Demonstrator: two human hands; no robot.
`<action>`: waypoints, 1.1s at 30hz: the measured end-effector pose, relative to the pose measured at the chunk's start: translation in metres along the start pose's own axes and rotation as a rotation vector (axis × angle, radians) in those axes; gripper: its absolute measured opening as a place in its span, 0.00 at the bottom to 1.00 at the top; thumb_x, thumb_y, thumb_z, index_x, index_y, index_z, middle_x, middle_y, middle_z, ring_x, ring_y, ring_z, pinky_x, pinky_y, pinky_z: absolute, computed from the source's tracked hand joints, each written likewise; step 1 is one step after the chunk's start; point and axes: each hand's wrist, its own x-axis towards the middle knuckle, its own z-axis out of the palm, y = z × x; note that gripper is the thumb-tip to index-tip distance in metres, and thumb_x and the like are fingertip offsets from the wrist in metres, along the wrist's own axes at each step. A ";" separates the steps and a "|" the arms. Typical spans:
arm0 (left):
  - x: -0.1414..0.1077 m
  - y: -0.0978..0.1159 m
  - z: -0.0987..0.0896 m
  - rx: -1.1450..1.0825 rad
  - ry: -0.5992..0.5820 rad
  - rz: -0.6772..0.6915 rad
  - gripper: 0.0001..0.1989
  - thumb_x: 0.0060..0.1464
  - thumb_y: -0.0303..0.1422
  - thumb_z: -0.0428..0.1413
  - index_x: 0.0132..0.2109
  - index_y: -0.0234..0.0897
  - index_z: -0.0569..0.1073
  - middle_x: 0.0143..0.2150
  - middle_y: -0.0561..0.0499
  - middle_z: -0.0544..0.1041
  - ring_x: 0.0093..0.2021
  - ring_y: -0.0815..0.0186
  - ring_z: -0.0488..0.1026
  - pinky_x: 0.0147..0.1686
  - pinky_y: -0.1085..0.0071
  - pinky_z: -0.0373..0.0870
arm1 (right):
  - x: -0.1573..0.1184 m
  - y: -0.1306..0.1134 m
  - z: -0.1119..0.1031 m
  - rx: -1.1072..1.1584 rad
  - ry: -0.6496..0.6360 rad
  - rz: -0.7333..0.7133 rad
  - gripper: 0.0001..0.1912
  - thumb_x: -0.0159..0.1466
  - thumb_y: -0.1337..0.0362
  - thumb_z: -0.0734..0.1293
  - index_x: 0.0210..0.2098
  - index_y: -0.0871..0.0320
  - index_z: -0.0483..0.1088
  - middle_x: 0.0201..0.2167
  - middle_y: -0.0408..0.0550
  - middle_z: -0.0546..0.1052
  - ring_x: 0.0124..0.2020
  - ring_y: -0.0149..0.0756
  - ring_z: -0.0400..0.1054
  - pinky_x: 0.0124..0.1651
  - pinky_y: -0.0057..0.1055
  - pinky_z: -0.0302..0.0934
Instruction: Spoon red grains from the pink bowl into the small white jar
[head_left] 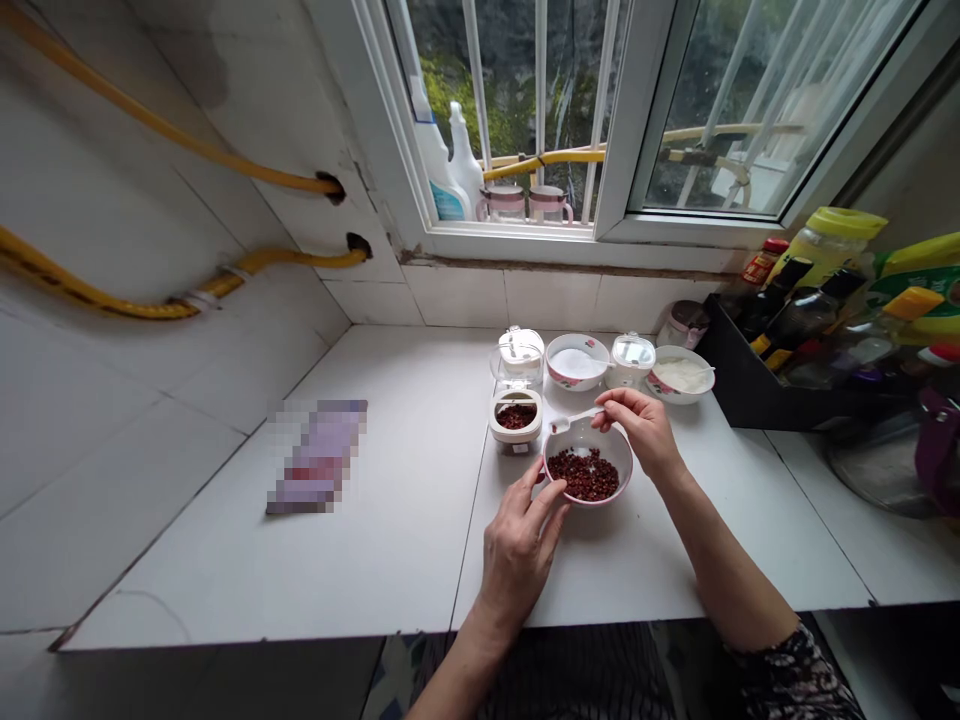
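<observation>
Through the head view I have a broad white surface [360,580] whose near edge runs under both forearms; my widest room for moving lies leftward, between the white jar and the purple flat item with its blurred-out face. On the right, a long black box [750,395] packed with bottles limits my reach, and two floral-patterned bowls holding white contents line the far side. My left hand [517,545] is curled lightly about the near-left side of the bowl, a fingertip on its rim. My right hand [641,425] is pinching the spoon's handle between thumb and fingertips, above the bowl's far side. That white round bowl with a pink rim [621,452] stands upright between the hands, and just beyond its left side sits an open white jar [501,432]. The small white spoon [577,418] points left, its head near the far-left rim. Dark red granules [589,475] cover the bowl's bottom.
</observation>
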 end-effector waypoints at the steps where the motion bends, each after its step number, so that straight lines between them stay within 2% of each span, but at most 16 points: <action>1: 0.000 0.000 0.000 0.000 0.000 0.002 0.11 0.65 0.28 0.52 0.52 0.39 0.72 0.59 0.40 0.72 0.54 0.59 0.75 0.50 0.64 0.76 | -0.001 -0.001 0.004 0.007 0.015 -0.027 0.10 0.56 0.58 0.69 0.31 0.58 0.73 0.21 0.44 0.78 0.24 0.33 0.70 0.33 0.32 0.66; 4: 0.000 0.000 0.000 -0.004 0.002 0.002 0.11 0.65 0.28 0.52 0.53 0.39 0.72 0.58 0.40 0.72 0.53 0.59 0.75 0.49 0.64 0.76 | -0.005 -0.003 0.019 -0.027 0.064 -0.143 0.10 0.62 0.57 0.67 0.36 0.57 0.72 0.25 0.46 0.80 0.29 0.35 0.74 0.36 0.34 0.68; 7: 0.000 0.000 0.000 -0.011 0.007 -0.002 0.11 0.64 0.28 0.53 0.53 0.39 0.73 0.58 0.40 0.72 0.53 0.59 0.75 0.50 0.65 0.76 | -0.010 -0.001 0.032 -0.228 0.075 -0.359 0.07 0.67 0.61 0.64 0.39 0.55 0.72 0.31 0.47 0.81 0.34 0.37 0.76 0.43 0.38 0.68; 11: 0.000 0.000 0.000 -0.015 0.001 -0.004 0.12 0.64 0.27 0.52 0.53 0.39 0.73 0.59 0.40 0.72 0.55 0.59 0.74 0.50 0.64 0.76 | -0.013 0.000 0.039 -0.624 -0.078 -0.749 0.10 0.68 0.70 0.59 0.39 0.55 0.72 0.31 0.45 0.82 0.31 0.35 0.74 0.55 0.44 0.60; 13: 0.000 -0.001 0.000 -0.014 -0.001 -0.002 0.13 0.65 0.28 0.52 0.54 0.40 0.72 0.59 0.40 0.72 0.55 0.59 0.75 0.50 0.64 0.76 | -0.014 -0.004 0.036 -0.700 -0.116 -0.806 0.12 0.68 0.71 0.58 0.39 0.55 0.72 0.32 0.45 0.82 0.29 0.34 0.73 0.56 0.44 0.59; 15: 0.000 0.000 -0.001 -0.009 -0.003 -0.006 0.12 0.64 0.28 0.52 0.54 0.40 0.72 0.59 0.41 0.72 0.54 0.59 0.75 0.50 0.64 0.77 | -0.015 -0.009 0.028 -0.698 -0.068 -0.745 0.11 0.68 0.70 0.59 0.39 0.54 0.72 0.32 0.45 0.82 0.31 0.36 0.74 0.56 0.43 0.59; 18: 0.000 0.000 -0.001 -0.006 -0.004 -0.006 0.12 0.64 0.28 0.53 0.53 0.40 0.73 0.59 0.40 0.72 0.53 0.59 0.75 0.50 0.64 0.77 | -0.013 -0.014 0.010 -0.685 0.037 -0.556 0.09 0.66 0.67 0.61 0.36 0.53 0.73 0.26 0.45 0.81 0.35 0.41 0.73 0.52 0.41 0.61; 20: 0.001 0.000 -0.001 -0.008 -0.002 -0.002 0.12 0.64 0.28 0.53 0.53 0.40 0.73 0.59 0.40 0.72 0.53 0.59 0.75 0.50 0.63 0.77 | -0.010 -0.011 -0.002 -0.734 0.046 -0.459 0.09 0.62 0.68 0.61 0.30 0.53 0.72 0.22 0.44 0.78 0.35 0.41 0.72 0.50 0.39 0.61; 23: 0.000 0.000 -0.002 -0.009 -0.003 -0.001 0.12 0.64 0.27 0.53 0.53 0.40 0.73 0.58 0.40 0.72 0.53 0.59 0.75 0.50 0.64 0.76 | -0.006 -0.002 -0.013 -0.846 0.035 -0.419 0.10 0.59 0.70 0.61 0.25 0.54 0.71 0.23 0.44 0.78 0.33 0.39 0.70 0.51 0.40 0.59; 27: 0.000 0.000 -0.001 -0.003 -0.008 0.000 0.12 0.64 0.27 0.53 0.53 0.39 0.72 0.59 0.40 0.72 0.54 0.59 0.75 0.50 0.64 0.76 | -0.005 0.008 -0.008 -0.900 -0.042 -0.407 0.10 0.59 0.70 0.60 0.27 0.55 0.72 0.26 0.44 0.79 0.28 0.35 0.69 0.55 0.41 0.55; 30: 0.000 0.000 -0.001 -0.003 -0.006 0.005 0.12 0.64 0.27 0.53 0.53 0.39 0.72 0.59 0.40 0.72 0.53 0.59 0.75 0.50 0.65 0.76 | -0.006 0.010 -0.001 -0.819 -0.122 -0.338 0.10 0.59 0.70 0.60 0.28 0.55 0.72 0.25 0.43 0.79 0.29 0.35 0.70 0.54 0.40 0.55; 33: 0.001 0.000 -0.001 -0.004 0.000 0.008 0.12 0.64 0.27 0.53 0.53 0.38 0.72 0.58 0.39 0.72 0.53 0.59 0.75 0.50 0.65 0.76 | -0.006 0.007 0.001 -0.716 -0.141 -0.265 0.10 0.59 0.70 0.60 0.27 0.55 0.71 0.20 0.41 0.77 0.27 0.35 0.70 0.53 0.39 0.57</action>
